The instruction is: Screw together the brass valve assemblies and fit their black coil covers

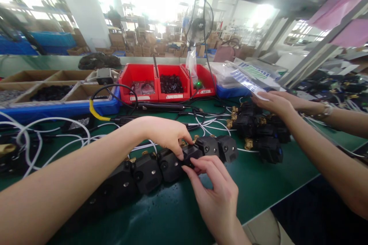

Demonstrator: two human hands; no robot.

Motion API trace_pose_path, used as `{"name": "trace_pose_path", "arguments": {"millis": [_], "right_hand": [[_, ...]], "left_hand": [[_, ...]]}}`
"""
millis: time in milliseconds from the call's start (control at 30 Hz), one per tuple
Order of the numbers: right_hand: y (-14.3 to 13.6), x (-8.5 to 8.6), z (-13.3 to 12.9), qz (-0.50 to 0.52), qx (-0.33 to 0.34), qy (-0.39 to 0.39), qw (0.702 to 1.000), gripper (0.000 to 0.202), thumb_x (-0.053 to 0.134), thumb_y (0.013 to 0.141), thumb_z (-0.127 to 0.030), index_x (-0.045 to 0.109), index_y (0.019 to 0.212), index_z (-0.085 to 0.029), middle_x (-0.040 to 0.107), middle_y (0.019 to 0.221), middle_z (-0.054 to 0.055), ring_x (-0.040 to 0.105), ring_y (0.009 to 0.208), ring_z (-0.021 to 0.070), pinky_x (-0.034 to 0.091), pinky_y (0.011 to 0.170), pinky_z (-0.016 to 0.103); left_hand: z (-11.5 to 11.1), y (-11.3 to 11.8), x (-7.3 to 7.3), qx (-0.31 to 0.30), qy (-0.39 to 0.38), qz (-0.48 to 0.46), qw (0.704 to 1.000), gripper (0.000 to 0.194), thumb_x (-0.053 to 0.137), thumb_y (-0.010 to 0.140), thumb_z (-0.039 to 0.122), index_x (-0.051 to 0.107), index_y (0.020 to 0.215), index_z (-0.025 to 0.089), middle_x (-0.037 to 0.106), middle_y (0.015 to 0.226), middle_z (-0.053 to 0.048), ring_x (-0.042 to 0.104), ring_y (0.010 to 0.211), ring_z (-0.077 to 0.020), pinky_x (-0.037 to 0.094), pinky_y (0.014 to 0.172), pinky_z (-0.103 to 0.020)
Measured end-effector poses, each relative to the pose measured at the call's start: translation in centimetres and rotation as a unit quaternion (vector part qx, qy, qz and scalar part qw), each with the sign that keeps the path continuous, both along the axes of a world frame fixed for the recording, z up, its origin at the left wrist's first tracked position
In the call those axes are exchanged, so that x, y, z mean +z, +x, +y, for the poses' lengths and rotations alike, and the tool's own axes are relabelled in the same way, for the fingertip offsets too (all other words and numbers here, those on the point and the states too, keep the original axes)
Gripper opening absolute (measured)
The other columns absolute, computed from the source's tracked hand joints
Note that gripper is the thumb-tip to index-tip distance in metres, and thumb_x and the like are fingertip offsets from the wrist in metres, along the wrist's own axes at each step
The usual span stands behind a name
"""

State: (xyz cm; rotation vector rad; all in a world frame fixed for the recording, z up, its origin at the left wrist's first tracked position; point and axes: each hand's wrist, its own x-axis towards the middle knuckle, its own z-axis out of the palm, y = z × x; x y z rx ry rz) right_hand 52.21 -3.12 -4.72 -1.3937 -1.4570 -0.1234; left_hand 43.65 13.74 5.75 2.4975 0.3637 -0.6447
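A green table [250, 195] runs across a bright workshop, with a white pillar [82, 11], a fan [199, 23] and stacked cardboard boxes [138, 49] beyond it. Along its far side, a blue tray [71, 108] bears cardboard compartments, one with dark small parts [51, 93]; beside it, red bins [126, 97] hold loose pieces, black ones [171, 84] in the middle. Nearer, within a slanting row of black units [148, 176], the left hand [168, 136] pinches one black unit [192, 152] between thumb and finger. The right hand's [214, 189] thumb and forefinger nearly meet at its near side; whether they grip something small, I cannot tell.
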Motion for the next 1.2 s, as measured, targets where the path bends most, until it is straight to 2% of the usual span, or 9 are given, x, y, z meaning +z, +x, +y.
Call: {"name": "trace_pose_path", "arguments": {"millis": [100,233,367,533,600,700,900,1067,1200], "right_hand": [[0.0,-0.3,0.2,-0.008,-0.011,-0.008,1.000,0.011,0.069,0.087,-0.011,0.059,0.082,-0.013,0.055,0.075,0.000,0.053,0.064,0.0052,0.045,0.059,0.016],[-0.3,-0.9,0.4,0.044,-0.022,-0.018,0.999,0.018,0.072,0.084,-0.013,0.056,0.077,-0.014,0.052,0.069,-0.003,0.049,0.057,0.0044,0.041,0.053,0.016],[0.1,-0.6,0.4,0.057,0.018,-0.019,0.998,0.019,0.071,0.083,-0.009,0.055,0.075,-0.014,0.054,0.072,-0.002,0.050,0.061,0.0045,0.043,0.057,0.015],[1.1,0.3,0.4,0.032,0.079,-0.037,0.996,0.012,0.068,0.085,-0.005,0.061,0.083,-0.015,0.060,0.082,-0.001,0.058,0.073,0.0049,0.048,0.067,0.013],[1.0,0.2,0.4,0.022,0.069,-0.038,0.997,0.012,0.068,0.085,-0.008,0.060,0.081,-0.014,0.058,0.080,-0.001,0.056,0.069,0.0048,0.046,0.063,0.013],[0.5,-0.2,0.5,0.014,0.009,-0.024,1.000,0.020,0.070,0.086,-0.014,0.054,0.074,-0.014,0.052,0.071,-0.002,0.047,0.058,0.0042,0.040,0.053,0.016],[-0.8,-1.3,0.6,0.044,-0.061,0.004,0.997,0.018,0.070,0.088,-0.017,0.056,0.077,-0.014,0.048,0.066,-0.004,0.044,0.055,0.0039,0.038,0.050,0.016],[-1.1,-1.5,0.2,0.088,-0.034,0.004,0.996,0.012,0.068,0.089,-0.018,0.057,0.085,-0.016,0.054,0.071,-0.003,0.052,0.058,0.0043,0.046,0.052,0.013],[-0.9,-1.0,-0.3,0.078,-0.008,-0.010,0.997,0.012,0.069,0.087,-0.015,0.057,0.085,-0.016,0.056,0.072,-0.003,0.054,0.060,0.0041,0.048,0.053,0.012]], "left_hand": [[0.1,0.0,-0.1,-0.004,-0.005,-0.009,1.000,0.053,0.074,0.081,0.025,0.063,0.131,0.013,0.073,0.082,-0.002,0.055,0.061,-0.0116,0.039,0.057,-0.019],[0.2,0.0,-0.2,-0.005,-0.022,-0.016,1.000,0.052,0.075,0.080,0.024,0.064,0.129,0.011,0.067,0.070,0.002,0.051,0.058,-0.0105,0.036,0.053,-0.019],[0.4,0.0,-0.3,-0.014,-0.030,-0.025,0.999,0.048,0.075,0.079,0.022,0.066,0.125,0.009,0.059,0.062,0.004,0.048,0.056,-0.0099,0.034,0.051,-0.018],[0.4,0.1,-0.4,-0.018,-0.028,-0.033,0.999,0.049,0.076,0.078,0.023,0.066,0.125,0.010,0.063,0.065,0.003,0.050,0.058,-0.0111,0.035,0.054,-0.019],[0.3,0.0,-0.3,-0.012,-0.028,-0.030,0.999,0.049,0.075,0.078,0.022,0.066,0.125,0.010,0.064,0.066,0.003,0.051,0.059,-0.0114,0.036,0.055,-0.019],[0.1,0.0,-0.1,0.001,-0.027,-0.020,0.999,0.050,0.075,0.079,0.021,0.065,0.127,0.010,0.063,0.065,0.003,0.050,0.059,-0.0110,0.035,0.054,-0.019],[0.1,0.0,-0.2,-0.002,-0.018,-0.021,1.000,0.052,0.075,0.078,0.021,0.064,0.128,0.009,0.062,0.066,0.003,0.050,0.059,-0.0102,0.035,0.053,-0.018],[0.0,0.0,-0.5,-0.017,-0.028,-0.024,0.999,0.057,0.076,0.078,0.022,0.062,0.132,0.011,0.065,0.069,0.003,0.052,0.061,-0.0102,0.036,0.054,-0.017],[-0.1,0.0,-0.5,-0.019,-0.021,-0.022,0.999,0.058,0.077,0.079,0.024,0.061,0.133,0.011,0.069,0.072,0.001,0.055,0.061,-0.0115,0.037,0.055,-0.018]]}}
